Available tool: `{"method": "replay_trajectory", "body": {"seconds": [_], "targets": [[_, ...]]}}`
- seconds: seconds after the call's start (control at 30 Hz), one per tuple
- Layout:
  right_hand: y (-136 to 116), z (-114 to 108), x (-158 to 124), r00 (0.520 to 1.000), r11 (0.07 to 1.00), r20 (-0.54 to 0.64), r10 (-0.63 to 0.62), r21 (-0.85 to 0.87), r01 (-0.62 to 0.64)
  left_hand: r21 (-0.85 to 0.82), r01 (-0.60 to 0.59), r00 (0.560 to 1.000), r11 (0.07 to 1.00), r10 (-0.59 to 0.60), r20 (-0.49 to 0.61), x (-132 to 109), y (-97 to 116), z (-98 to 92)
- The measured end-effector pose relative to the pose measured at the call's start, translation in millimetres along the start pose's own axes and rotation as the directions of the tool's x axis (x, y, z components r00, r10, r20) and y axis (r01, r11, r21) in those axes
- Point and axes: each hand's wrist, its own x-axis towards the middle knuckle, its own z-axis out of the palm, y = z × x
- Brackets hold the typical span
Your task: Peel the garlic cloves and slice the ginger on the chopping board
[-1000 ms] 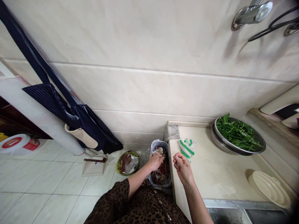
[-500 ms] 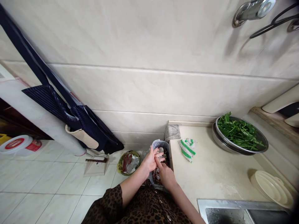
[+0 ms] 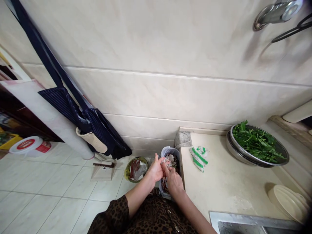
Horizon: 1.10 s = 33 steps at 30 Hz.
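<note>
From my head view, my left hand (image 3: 154, 169) and right hand (image 3: 173, 181) meet in a narrow pinch over the lined bin (image 3: 169, 151), just left of the counter (image 3: 219, 185), on what looks like a pale scrap (image 3: 166, 160), though my hands half hide it. Keeping the pinch low over the bin's opening keeps bits off the floor. Since the earlier frame, my hands have stayed together, and the whole view has shifted slightly right.

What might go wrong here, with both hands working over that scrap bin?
The left hand and right hand work right over the lined bin, which looks quite full, so scraps could spill onto the tile floor. The plate of scraps on the floor beside it could get knocked or stepped on.
</note>
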Motion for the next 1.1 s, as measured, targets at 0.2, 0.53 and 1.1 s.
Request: {"method": "replay_trajectory", "body": {"seconds": [0.2, 0.53, 1.1], "targets": [[3.2, 2.1, 0.2, 0.987, 0.988, 0.027, 0.156, -0.012, -0.156, 0.112, 0.015, 1.000, 0.994, -0.017, 0.015, -1.5, 2.5, 1.3], [11.2, -5.5, 2.3, 0.985, 0.985, 0.029, 0.172, 0.013, -0.172, 0.180, 0.012, 0.997, 0.984, -0.025, 0.073, -9.2, -6.0, 5.7], [6.8, -11.1, -17.9, 0.997, 1.000, -0.077, 0.028, 0.013, -0.027, 0.070, -0.127, 0.992, 0.989, 0.126, 0.025, -21.0, 5.2, 21.6]]}}
